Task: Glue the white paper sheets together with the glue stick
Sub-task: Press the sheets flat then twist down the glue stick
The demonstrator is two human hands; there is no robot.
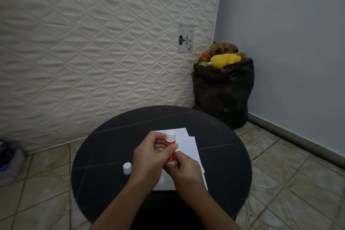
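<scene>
A red and white glue stick [170, 141] stands tilted above the white paper sheets [188, 145] on the round black table [104, 155]. My left hand [149, 157] grips the stick's middle between thumb and fingers. My right hand [183, 169] pinches its lower end from the right. A white end shows at the top of the stick. The white cap [127, 168] stands alone on the table, left of my hands. The sheets overlap, and my hands and forearms hide part of them.
A quilted mattress [93, 43] leans upright behind the table. A black bag [224, 91] full of plush toys stands in the corner at the back right. Tiled floor surrounds the table, with a blue wall on the right.
</scene>
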